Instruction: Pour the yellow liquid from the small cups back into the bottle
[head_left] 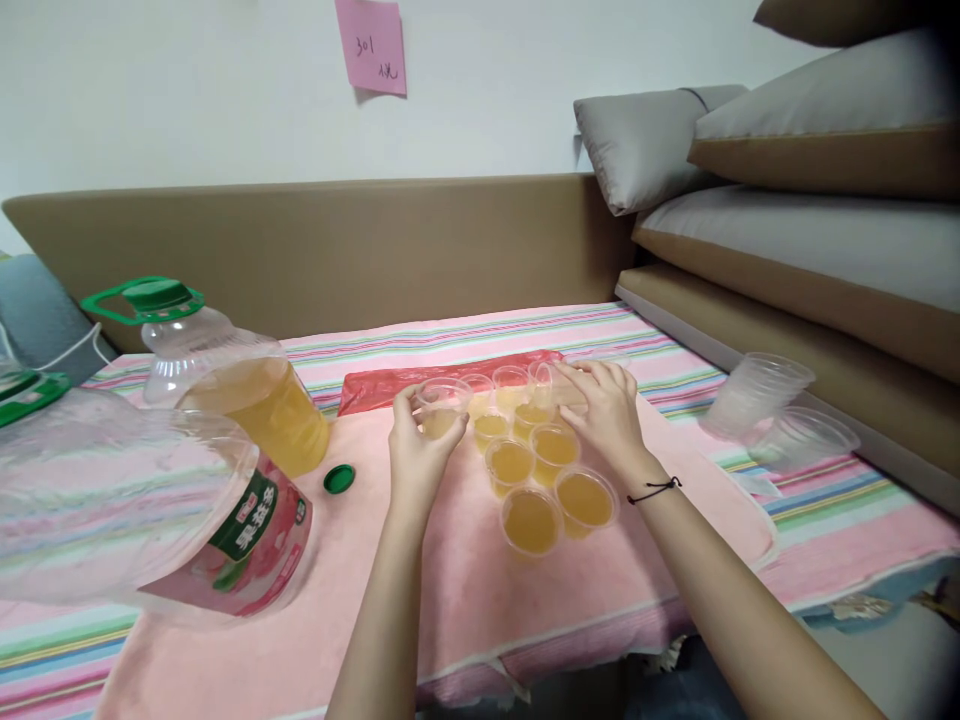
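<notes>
while left hand (pixel 417 452) grip clamps clear round plastic cup (pixel 441 405), right hand (pixel 609 412) fingers spread over filled cups (pixel 553 445).

- The light is soft, even and bright enough; the source cannot be told.
- Shadows are faint.
- The big bottle (pixel 112 500) at 8 o'clock is blurred.
- Edges bend outward, strongest at 3 and 9 o'clock.
- Cushions (pixel 825 150) at 2 o'clock look slightly soft.

Near jug (pixel 112 500) blurred, cut off by left edge
</notes>
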